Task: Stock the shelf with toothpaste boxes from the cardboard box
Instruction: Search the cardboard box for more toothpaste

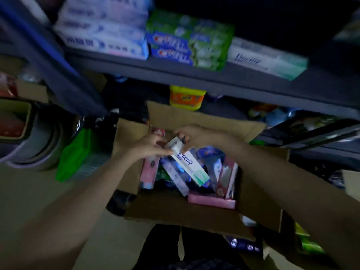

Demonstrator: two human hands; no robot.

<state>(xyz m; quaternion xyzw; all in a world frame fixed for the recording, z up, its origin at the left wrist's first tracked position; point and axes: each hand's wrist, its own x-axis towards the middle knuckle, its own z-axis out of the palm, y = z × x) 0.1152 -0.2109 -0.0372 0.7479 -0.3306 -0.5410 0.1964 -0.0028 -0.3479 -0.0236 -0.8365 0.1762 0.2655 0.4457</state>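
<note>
A white toothpaste box (185, 162) with blue "Doctor" lettering and a green end lies tilted over the open cardboard box (175, 211), its upper end pinched between both hands. Beneath it, pink, blue and white toothpaste boxes (212, 200) lie jumbled inside. On the dark shelf (194, 75) above sit stacked rows of white, blue-green and white-teal boxes.

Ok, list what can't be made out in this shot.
- Head view: lettering on the shelf stacks is blurred by motion.
- Far end of the white toothpaste box is covered by both hands, left and right.
- Cardboard box bottom is hidden under piled cartons.
</note>
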